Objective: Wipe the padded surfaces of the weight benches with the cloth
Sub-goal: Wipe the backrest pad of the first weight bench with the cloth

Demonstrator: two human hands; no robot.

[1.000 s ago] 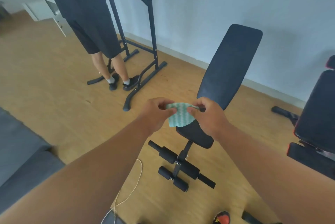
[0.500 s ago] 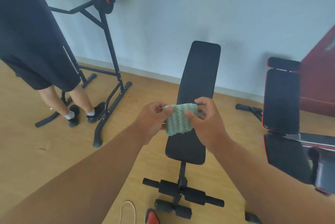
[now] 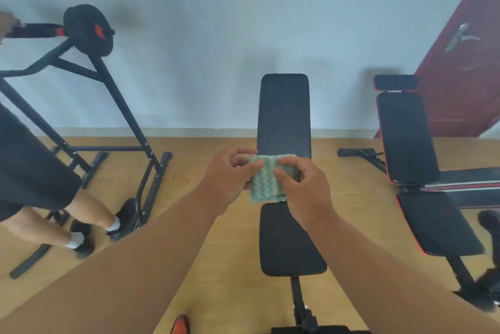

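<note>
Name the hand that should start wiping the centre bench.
Right, probably: the right hand pinches the cloth directly above the centre bench; the left hand grips beside it.

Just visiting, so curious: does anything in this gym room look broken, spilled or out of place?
Nothing stands out. Both weight benches stand upright and look intact, and both hands hold the folded cloth.

Cloth [image 3: 266,181] at frame centre patterned in green-white zigzag. Centre bench pads [image 3: 284,114] black; right bench [image 3: 405,139] black, trimmed red. Door [image 3: 465,68] at upper right dark red. Floor [image 3: 238,293] light wood.
</note>
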